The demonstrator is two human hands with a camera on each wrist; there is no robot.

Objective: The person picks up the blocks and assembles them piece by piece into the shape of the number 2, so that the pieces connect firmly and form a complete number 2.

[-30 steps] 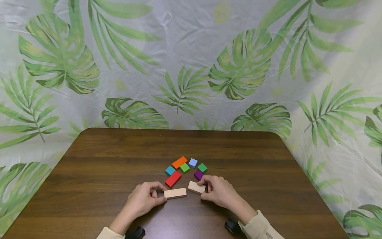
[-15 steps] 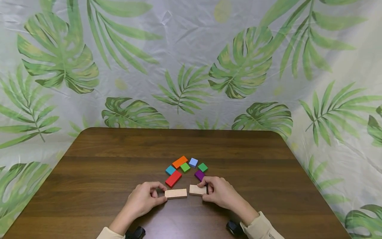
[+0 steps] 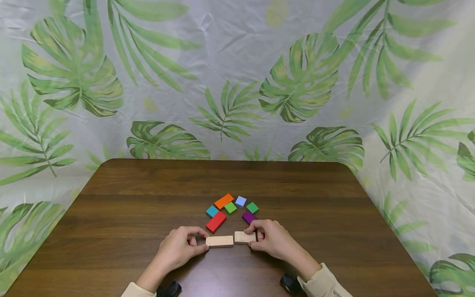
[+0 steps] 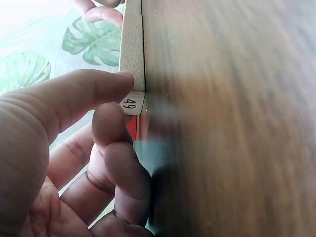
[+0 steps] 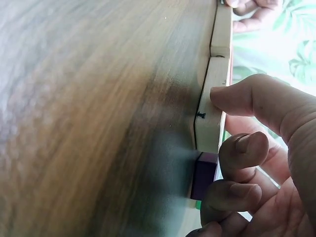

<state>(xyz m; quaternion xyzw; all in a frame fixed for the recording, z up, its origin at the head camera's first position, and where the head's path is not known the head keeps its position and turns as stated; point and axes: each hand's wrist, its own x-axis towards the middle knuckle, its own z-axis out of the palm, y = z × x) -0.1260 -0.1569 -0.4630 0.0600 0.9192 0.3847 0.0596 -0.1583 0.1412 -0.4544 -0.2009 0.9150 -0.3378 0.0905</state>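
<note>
1. Leaf-print curtain (image 3: 237, 62): cut off at top and sides.
2. Table (image 3: 148, 198): near edge out of view.
3. Right hand (image 3: 272, 240): pinches the right pale block (image 3: 242, 236), hiding its outer end from the head camera.
4. Left hand (image 3: 180, 246): pinches the left pale block (image 3: 220, 241); both blocks lie end to end on the table, contact unclear.
5. Purple block (image 3: 249, 217): partly behind right fingers.
</note>
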